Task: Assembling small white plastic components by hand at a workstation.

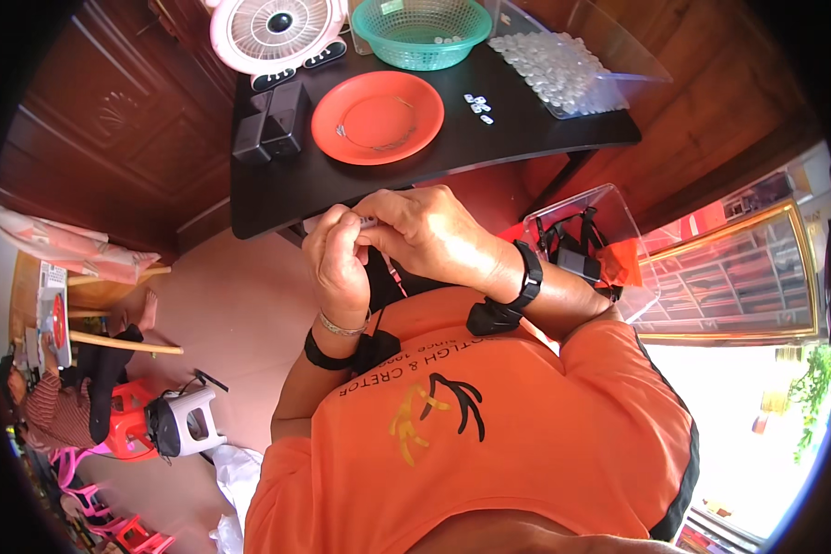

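Observation:
My left hand (334,258) and my right hand (429,231) meet in front of my chest, near the front edge of the black table. Their fingertips are pinched together around a small white piece (368,222), mostly covered by the fingers, so its kind does not show. Beyond them on the table lies an orange plate (342,102) with a few thin, wire-like bits on it. Several small white pieces (479,107) lie loose to the right of the plate. A clear box holding many glossy, clear-white pieces (554,72) stands at the far right.
A green basket (422,55) with a few white bits stands behind the plate. At the table's left are dark boxes (272,120) and a pink-white fan (279,32). A clear bin (609,198) is right of the table. Another person (55,406) sits at far left near stools (189,420).

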The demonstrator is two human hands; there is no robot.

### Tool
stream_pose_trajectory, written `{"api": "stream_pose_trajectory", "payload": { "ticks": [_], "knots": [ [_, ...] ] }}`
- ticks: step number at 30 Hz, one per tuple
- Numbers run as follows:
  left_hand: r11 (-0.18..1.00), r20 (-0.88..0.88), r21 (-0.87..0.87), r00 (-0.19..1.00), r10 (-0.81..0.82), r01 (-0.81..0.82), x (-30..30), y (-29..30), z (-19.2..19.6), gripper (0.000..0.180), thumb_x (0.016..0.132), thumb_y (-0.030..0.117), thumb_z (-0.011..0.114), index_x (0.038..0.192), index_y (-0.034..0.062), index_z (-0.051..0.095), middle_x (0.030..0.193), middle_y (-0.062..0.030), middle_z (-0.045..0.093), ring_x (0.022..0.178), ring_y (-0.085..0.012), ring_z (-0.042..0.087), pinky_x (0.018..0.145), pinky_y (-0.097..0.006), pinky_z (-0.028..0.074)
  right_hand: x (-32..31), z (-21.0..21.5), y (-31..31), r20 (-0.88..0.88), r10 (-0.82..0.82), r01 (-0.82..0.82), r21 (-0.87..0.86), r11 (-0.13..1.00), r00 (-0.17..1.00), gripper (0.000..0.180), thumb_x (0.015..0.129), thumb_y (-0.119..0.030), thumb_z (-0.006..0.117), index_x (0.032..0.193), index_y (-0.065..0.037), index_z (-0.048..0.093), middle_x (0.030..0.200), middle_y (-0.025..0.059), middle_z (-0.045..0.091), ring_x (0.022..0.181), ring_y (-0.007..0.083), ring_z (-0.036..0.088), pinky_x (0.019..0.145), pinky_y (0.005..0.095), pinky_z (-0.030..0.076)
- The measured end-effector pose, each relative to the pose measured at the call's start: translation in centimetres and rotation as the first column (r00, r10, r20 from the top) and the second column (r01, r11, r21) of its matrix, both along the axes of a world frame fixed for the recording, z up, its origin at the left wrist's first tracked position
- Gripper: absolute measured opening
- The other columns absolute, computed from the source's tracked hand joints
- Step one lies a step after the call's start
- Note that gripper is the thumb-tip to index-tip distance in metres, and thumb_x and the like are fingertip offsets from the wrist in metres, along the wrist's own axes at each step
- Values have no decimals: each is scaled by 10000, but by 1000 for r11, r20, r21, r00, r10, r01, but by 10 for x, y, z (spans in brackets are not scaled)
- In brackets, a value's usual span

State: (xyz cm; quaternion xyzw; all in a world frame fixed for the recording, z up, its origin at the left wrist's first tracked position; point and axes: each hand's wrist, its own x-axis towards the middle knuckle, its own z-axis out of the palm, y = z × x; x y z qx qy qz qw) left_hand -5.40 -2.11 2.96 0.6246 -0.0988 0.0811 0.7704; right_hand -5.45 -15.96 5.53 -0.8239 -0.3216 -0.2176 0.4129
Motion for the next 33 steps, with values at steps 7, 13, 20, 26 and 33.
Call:
{"api": "stream_pose_trajectory", "payload": {
  "ticks": [7,13,20,26,33],
  "knots": [
    [998,111,-41,993,-45,50,-22,-3,19,288,862,176,469,592,88,417,546,31,372,447,-51,309,408,-207,230,-28,21,-4,123,16,-17,0,1000,992,145,773,-83,694,859,-25,593,693,95,643,618,264,651,532,318,508],
    [999,266,1,963,-35,36,-33,-9,22,280,858,171,459,599,71,418,554,27,365,448,-57,308,410,-216,233,-50,33,-11,133,-2,10,-58,998,991,145,779,-83,698,872,-28,600,697,91,651,634,258,662,553,300,520],
    [996,326,-1,941,-87,93,-46,-15,28,269,860,173,469,648,11,503,573,6,380,465,-69,325,410,-226,251,-71,35,-18,11,-16,14,96,995,1000,254,788,-130,731,966,-7,597,782,93,673,704,187,686,616,266,539],
    [975,347,11,914,-211,221,-54,-17,37,261,854,159,445,652,-2,483,593,-10,377,478,-84,327,426,-233,269,-86,39,-24,127,-38,18,154,988,991,227,784,-170,720,908,-22,601,712,73,670,645,213,677,559,275,516],
    [970,315,36,918,-239,240,-68,-23,43,255,825,183,442,627,23,451,575,-4,363,465,-85,324,416,-230,265,-98,32,-30,215,-64,36,131,991,975,227,779,-185,720,897,-37,594,690,80,641,599,235,646,538,297,501]
  ]
}}
